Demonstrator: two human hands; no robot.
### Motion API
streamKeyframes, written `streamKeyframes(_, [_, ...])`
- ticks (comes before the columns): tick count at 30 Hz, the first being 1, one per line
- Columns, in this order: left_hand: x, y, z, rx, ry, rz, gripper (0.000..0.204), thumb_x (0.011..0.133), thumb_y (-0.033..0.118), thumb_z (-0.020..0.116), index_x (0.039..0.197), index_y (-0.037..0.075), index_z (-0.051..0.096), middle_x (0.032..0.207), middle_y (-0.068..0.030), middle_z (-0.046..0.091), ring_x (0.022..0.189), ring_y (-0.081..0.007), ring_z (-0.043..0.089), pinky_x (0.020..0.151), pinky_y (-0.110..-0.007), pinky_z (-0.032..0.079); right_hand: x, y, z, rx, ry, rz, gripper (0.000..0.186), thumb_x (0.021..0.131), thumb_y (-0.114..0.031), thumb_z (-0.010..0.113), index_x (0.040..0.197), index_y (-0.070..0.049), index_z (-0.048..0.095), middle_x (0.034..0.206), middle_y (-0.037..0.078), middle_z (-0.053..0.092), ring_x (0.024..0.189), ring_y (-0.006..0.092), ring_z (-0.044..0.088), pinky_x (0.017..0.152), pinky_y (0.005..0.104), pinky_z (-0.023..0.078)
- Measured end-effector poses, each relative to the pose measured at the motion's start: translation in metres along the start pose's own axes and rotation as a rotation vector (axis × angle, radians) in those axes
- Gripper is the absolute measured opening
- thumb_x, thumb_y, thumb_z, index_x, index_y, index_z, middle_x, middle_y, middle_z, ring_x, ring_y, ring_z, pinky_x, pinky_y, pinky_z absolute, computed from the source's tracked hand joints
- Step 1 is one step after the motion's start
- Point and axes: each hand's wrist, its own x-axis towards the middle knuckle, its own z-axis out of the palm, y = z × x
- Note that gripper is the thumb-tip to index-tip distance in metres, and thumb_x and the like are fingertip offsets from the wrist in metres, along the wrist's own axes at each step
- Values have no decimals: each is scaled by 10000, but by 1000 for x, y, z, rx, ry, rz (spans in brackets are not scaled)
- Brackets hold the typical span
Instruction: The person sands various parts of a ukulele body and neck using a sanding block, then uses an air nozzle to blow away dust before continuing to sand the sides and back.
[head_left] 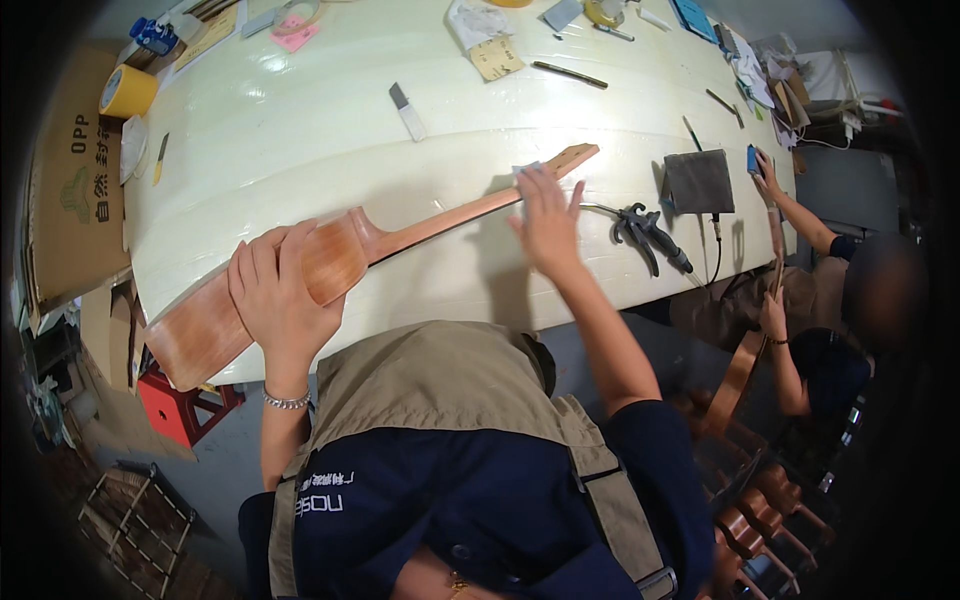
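Note:
An unfinished wooden ukulele (338,258) lies across the table in front of me, body at the left and neck pointing up to the right. My left hand (284,290) is wrapped over its body, fingers spread on the wood and thumb at the near side. Near the headstock (578,156), my right hand (546,222) presses a small grey-blue piece of sandpaper (522,170) on the neck, its fingers close together and the thumb apart. Most of the sandpaper is hidden under the fingertips. Right of this hand lies a black air blow gun (650,237).
On the pale table (330,120) lie a utility blade (406,110), a sheet of sandpaper (495,58), a dark pen-like stick (570,75) and a dark box (698,182) with a cable. Yellow tape (127,92) sits at far left. A co-worker (815,290) works at right; several instrument bodies (745,525) stand below.

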Motion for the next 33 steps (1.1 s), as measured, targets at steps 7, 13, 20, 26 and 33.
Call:
streamKeyframes(7, [7, -3, 1, -10, -38, 34, 729, 504, 214, 807, 1170, 137, 520, 1040, -77, 529, 1010, -291, 478, 901, -405, 349, -8, -124, 10, 445, -37, -185, 688, 756, -363, 656, 1324, -79, 391, 1346, 108, 423, 1296, 261, 348, 1060, 524, 157])
streamKeyframes(13, [17, -6, 1, -13, -87, 41, 743, 495, 221, 815, 1171, 139, 516, 1045, -70, 526, 1016, -281, 475, 901, -393, 348, 0, -10, 17, 46, 75, 160, 672, 801, -389, 611, 1351, -95, 360, 1403, 59, 370, 1321, 199, 305, 1057, 520, 106])
streamKeyframes(20, [22, -7, 1, -17, -118, 57, 767, 477, 209, 819, 1171, 117, 503, 1061, -75, 526, 1028, -290, 467, 913, -398, 336, 14, 67, 0, -60, 101, 195, 670, 852, -355, 550, 1406, -88, 285, 1445, 76, 322, 1361, 197, 249, 1088, 527, 48])
streamKeyframes(26, [26, -6, 1, -21, -143, 50, 733, 482, 198, 806, 1141, 101, 500, 1075, -74, 531, 1026, -295, 469, 918, -402, 333, 13, 72, -5, 112, 29, -137, 669, 833, -350, 579, 1403, -123, 315, 1446, 32, 334, 1356, 175, 261, 1083, 540, 11])
streamKeyframes(33, [26, -4, -1, -26, -133, 62, 706, 501, 192, 794, 1134, 90, 499, 1067, -78, 539, 1008, -304, 478, 914, -416, 334, 16, 82, -2, 136, 28, -74, 722, 796, -318, 622, 1421, -170, 292, 1481, -9, 271, 1362, 170, 249, 1084, 556, 4])
